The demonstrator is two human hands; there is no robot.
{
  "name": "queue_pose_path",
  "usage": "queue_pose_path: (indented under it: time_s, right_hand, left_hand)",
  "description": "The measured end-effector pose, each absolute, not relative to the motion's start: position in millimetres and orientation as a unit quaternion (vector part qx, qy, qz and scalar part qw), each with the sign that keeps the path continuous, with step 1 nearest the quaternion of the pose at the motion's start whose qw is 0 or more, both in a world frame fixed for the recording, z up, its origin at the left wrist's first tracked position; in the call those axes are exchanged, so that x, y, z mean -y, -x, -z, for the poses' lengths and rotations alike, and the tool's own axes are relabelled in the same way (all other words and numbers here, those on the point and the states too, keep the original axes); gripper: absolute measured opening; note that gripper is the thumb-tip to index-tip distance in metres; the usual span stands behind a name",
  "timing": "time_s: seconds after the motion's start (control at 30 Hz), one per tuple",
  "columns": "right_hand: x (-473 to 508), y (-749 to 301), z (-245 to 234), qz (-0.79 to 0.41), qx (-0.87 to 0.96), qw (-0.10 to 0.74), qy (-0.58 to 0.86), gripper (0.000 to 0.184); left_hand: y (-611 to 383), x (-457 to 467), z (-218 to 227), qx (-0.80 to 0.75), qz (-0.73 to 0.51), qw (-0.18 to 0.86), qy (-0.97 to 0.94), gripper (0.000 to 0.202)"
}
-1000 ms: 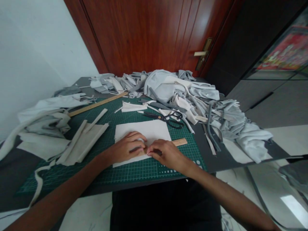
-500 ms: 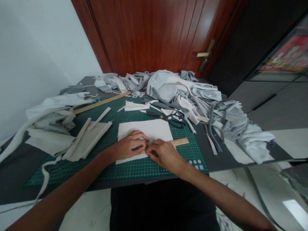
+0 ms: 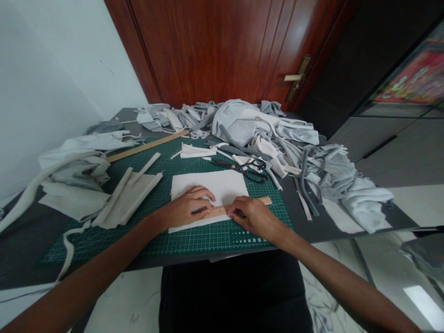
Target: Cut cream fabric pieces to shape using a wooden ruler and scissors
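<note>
From my remote view: the flat, pale wooden ruler (image 3: pixel 217 212) lies across the white rectangular cloth (image 3: pixel 227 184) on the green gridded cutting mat (image 3: pixel 201 244). Half a second ago both hands met; now the right hand (image 3: pixel 255 215) sits further right, baring ruler between them. Left hand (image 3: pixel 189 206) has stayed, fingers loosely curved, resting on ruler and cloth. Right fingers are bent together at the ruler; I cannot tell whether they grip anything.

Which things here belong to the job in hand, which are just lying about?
In use:
wooden ruler, at left hand and right hand
white fabric under it
green cutting mat

Seemingly idle:
black scissors
second ruler
beige fabric
scrap heap
</note>
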State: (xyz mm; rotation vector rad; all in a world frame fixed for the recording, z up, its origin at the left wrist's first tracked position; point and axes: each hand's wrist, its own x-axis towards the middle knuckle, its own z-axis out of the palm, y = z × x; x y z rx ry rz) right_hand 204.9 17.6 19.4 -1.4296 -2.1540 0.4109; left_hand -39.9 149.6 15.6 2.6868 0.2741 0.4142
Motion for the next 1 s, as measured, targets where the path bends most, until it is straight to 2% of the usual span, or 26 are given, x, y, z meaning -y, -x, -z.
queue_pose_path:
  time_s: [0.57, 0.67, 0.83, 1.0]
  right_hand:
    - [5, -291, -20, -0.166, 0.748, 0.275, 0.581, 0.01]
    - [6, -290, -25, -0.218, 0.73, 0.301, 0.573, 0.013]
    - [-6, -242, -27, -0.389, 0.676, 0.387, 0.492, 0.028]
    - [-30, -194, -15, -0.477, 0.654, 0.392, 0.437, 0.034]
  left_hand:
    - [39, -150, -16, -0.091, -0.152, 0.198, -0.964, 0.017]
    - [39, -150, -17, -0.093, -0.151, 0.195, -0.965, 0.017]
    - [39, -149, -17, -0.092, -0.154, 0.192, -0.965, 0.017]
    - [38, -146, -18, -0.087, -0.163, 0.171, -0.968, 0.02]
